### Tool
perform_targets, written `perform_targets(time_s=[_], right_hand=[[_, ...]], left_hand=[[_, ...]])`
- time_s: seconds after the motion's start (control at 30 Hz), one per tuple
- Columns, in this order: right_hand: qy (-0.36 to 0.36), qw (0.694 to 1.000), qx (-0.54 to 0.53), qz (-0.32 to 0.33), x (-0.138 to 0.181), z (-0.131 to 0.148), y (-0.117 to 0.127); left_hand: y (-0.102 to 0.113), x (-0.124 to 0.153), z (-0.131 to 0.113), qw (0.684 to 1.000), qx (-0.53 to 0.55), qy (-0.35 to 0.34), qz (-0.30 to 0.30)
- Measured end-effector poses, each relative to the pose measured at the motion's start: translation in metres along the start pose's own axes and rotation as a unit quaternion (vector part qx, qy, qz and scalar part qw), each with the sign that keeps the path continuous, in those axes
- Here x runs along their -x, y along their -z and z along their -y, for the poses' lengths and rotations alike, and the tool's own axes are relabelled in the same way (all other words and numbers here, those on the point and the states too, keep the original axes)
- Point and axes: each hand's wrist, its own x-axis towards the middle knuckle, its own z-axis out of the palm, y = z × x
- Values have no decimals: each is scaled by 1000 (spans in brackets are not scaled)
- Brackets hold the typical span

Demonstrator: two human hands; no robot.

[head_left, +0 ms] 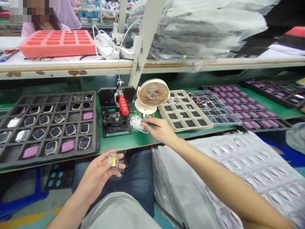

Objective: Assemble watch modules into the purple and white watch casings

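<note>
My left hand (100, 173), held over my lap below the table (133, 140) edge, has its grip clasped on a small case (112, 160) with a yellow face. My right hand (158, 129) is on the table, grip pinching a thin dark tool (152, 124) at the white rings (137, 122), between the press (116, 111) and the fan (152, 94).

Left hand (100, 173) sits low, palm up, wrist bent back, thumb and fingers (119, 156) curled into a pinch. Right arm stretches forward, bare. Right hand (159, 129) palm down, fingers together, pointing left.
</note>
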Motion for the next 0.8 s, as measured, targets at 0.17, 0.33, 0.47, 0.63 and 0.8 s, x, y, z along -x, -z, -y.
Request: perform_targets(time_s=[0.17, 0.33, 0.47, 0.63, 0.8], right_hand=[[-58, 997, 42, 26, -8, -17, 17], [-86, 995, 39, 22, -1, -29, 34], [-91, 995, 26, 8, 1, -44, 41], [-99, 991, 58, -67, -3, -65, 58], [-196, 956, 192, -102, -36, -113, 110]], left_hand=[[2, 0, 7, 999, -10, 32, -12], [9, -2, 10, 998, -22, 47, -27], [8, -4, 10, 997, -12, 61, -36], [7, -4, 15, 997, 19, 62, -39], [7, -5, 20, 998, 22, 47, -42]])
